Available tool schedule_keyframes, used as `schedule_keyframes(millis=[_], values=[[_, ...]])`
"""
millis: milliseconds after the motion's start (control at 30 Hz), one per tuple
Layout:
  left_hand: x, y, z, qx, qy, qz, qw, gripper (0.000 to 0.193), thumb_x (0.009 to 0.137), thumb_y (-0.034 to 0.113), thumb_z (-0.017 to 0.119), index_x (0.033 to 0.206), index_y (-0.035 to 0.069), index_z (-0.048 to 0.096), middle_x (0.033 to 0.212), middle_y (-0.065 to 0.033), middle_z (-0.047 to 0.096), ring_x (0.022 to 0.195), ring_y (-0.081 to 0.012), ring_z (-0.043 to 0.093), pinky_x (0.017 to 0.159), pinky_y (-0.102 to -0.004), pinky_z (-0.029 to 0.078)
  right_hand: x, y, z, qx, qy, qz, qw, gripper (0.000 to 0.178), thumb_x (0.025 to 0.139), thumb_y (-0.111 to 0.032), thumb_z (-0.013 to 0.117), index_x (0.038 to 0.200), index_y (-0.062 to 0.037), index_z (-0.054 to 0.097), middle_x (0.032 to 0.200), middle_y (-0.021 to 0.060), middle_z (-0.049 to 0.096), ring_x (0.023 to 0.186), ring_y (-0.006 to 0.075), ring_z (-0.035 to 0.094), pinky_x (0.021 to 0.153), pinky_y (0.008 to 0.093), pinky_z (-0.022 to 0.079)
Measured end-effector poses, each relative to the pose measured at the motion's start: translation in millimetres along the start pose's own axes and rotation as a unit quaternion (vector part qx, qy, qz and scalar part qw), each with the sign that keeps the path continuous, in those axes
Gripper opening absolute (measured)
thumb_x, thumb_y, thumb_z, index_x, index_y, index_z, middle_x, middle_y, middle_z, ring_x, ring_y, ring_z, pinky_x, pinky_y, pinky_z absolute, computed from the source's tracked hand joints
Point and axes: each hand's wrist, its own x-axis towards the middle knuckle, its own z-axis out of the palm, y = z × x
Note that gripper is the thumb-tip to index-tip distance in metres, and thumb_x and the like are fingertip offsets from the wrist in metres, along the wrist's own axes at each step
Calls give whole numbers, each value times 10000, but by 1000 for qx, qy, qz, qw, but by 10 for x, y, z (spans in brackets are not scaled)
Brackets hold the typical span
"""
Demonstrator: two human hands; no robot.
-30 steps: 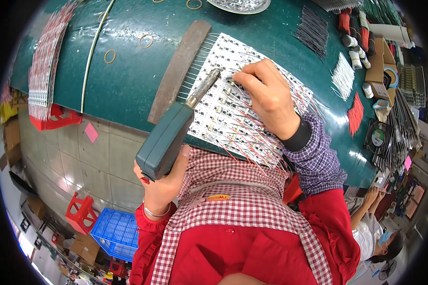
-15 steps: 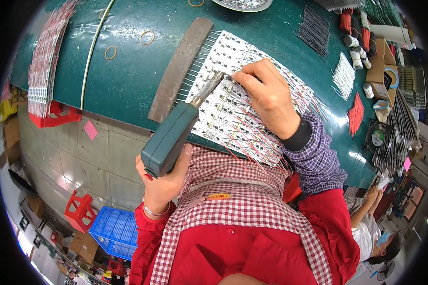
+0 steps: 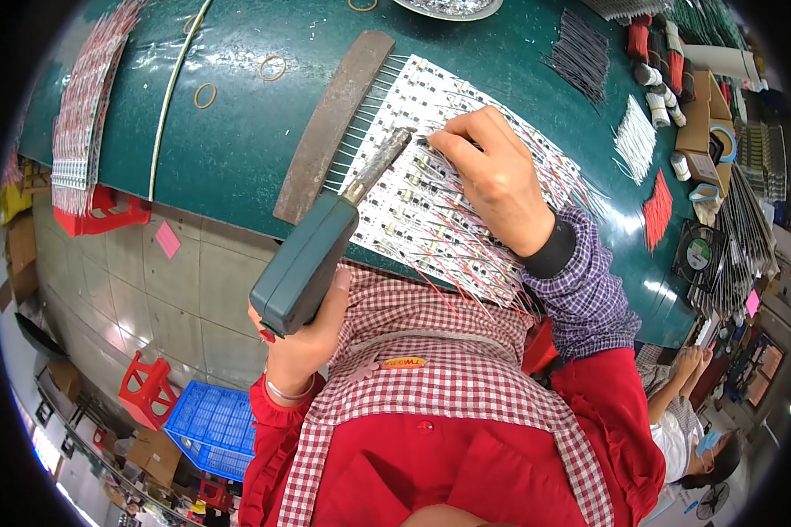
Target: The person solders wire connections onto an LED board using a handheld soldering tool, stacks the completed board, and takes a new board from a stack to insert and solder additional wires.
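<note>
White circuit boards (image 3: 400, 198), laid together in a slanted sheet dotted with small black parts, rest on the dark green table (image 3: 228, 145) right in front of the person, near its edge. Thin red, white and dark wires trail over the sheet's right and lower portions, and a row of fine pins runs from its left side to a long brownish bar (image 3: 332, 132). I see the left hand (image 3: 303, 344) wrapped around a green soldering gun (image 3: 301, 263), its metal barrel (image 3: 376, 171) slanting up over the boards; whether the tip touches them I cannot tell. Just beside that tip, the right hand (image 3: 497, 189) hangs over the sheet with thumb and forefinger pinched together, the other fingers curled in; what sits between the fingertips is too small to make out. Farther right lie bunches of black wires (image 3: 578, 57), white wires (image 3: 634, 140) and red wires (image 3: 656, 212). Rubber bands (image 3: 205, 96) are scattered to the left, and a round metal dish (image 3: 448, 17) stands at the far side.
</note>
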Motion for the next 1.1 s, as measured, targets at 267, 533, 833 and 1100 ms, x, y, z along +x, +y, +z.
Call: schedule_keyframes(millis=[267, 533, 833, 1100], values=[[-44, 85, -22, 10, 37, -46, 998, 190, 814, 19, 802, 992, -26, 751, 864, -103, 756, 705, -155, 706, 638, -287, 551, 4, -38, -11, -15, 34, -18, 999, 286, 711, 57, 660, 987, -16, 683, 954, 95, 623, 895, 269, 606, 724, 360, 529], [-104, 58, -81, 37, 24, -42, 998, 197, 804, 0, 802, 990, -37, 748, 860, -97, 755, 686, -139, 696, 631, -270, 540, -58, -164, 7, 20, 22, -6, 1000, 316, 696, 88, 650, 989, -25, 684, 935, 89, 615, 860, 266, 603, 687, 355, 526], [-92, 23, -62, 36, 16, -22, 999, 190, 798, -7, 799, 976, -37, 742, 851, -92, 742, 667, -139, 683, 617, -271, 526, -70, -156, 39, 18, 21, 2, 1000, 302, 716, 101, 641, 989, -21, 686, 921, 88, 606, 858, 259, 595, 684, 352, 525], [-98, 28, -76, 31, 0, -39, 999, 173, 800, 10, 800, 960, -24, 744, 833, -101, 730, 643, -169, 677, 600, -283, 521, -75, -158, 37, 21, 17, 10, 1000, 282, 721, 94, 642, 978, -14, 689, 919, 91, 605, 856, 261, 595, 691, 353, 527]])
